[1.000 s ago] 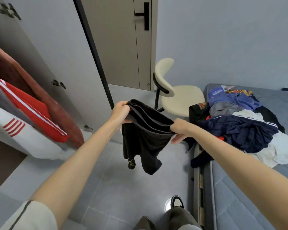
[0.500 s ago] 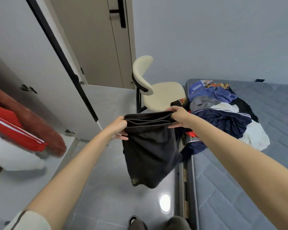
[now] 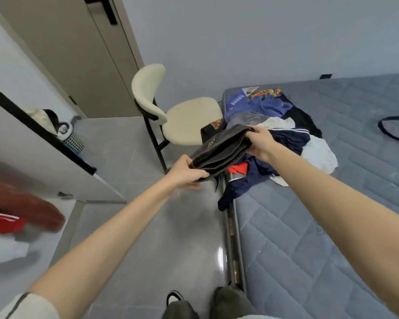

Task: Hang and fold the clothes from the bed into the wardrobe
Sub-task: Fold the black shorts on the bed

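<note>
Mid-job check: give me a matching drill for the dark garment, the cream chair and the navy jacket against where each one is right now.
1 dark garment
2 cream chair
3 navy jacket

A standing on the floor beside the bed
B held between left hand and right hand
C on the bed, part hanging over its edge

Pairs: 1-B, 2-A, 3-C

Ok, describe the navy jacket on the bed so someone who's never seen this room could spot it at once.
Find the grey quilted bed on the right; a clothes pile lies at its far corner beside the cream chair. The navy jacket sits at the pile's near side, one sleeve trailing off the bed's edge. Only it carries thin white stripes.
</note>
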